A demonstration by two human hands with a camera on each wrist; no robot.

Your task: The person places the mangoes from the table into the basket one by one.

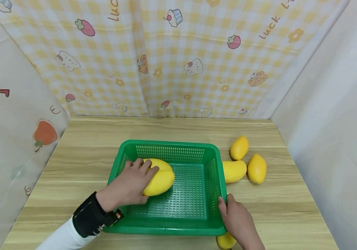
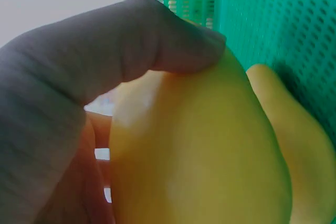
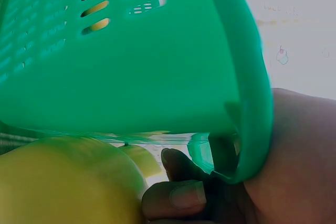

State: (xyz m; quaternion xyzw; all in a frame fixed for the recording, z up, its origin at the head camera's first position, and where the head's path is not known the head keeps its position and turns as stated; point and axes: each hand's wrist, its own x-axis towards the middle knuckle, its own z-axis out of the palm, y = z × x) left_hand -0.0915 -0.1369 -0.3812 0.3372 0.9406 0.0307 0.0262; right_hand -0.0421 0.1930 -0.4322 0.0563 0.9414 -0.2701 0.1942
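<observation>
The checked cloth (image 1: pixel 172 83) behind the green basket (image 1: pixel 166 230) reads "luck".

On the yellow gingham curtain (image 1: pixel 166 45), "luck" (image 1: pixel 269 28) can be read at upper right; at the top, "luc" (image 1: pixel 114 11) is seen, partly cut off.

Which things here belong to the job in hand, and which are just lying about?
Likely in the job:
left hand, gripping a yellow fruit
right hand, holding the green basket
second yellow fruit inside the basket

Apparently just lying about:
yellow fruits outside the basket
</observation>
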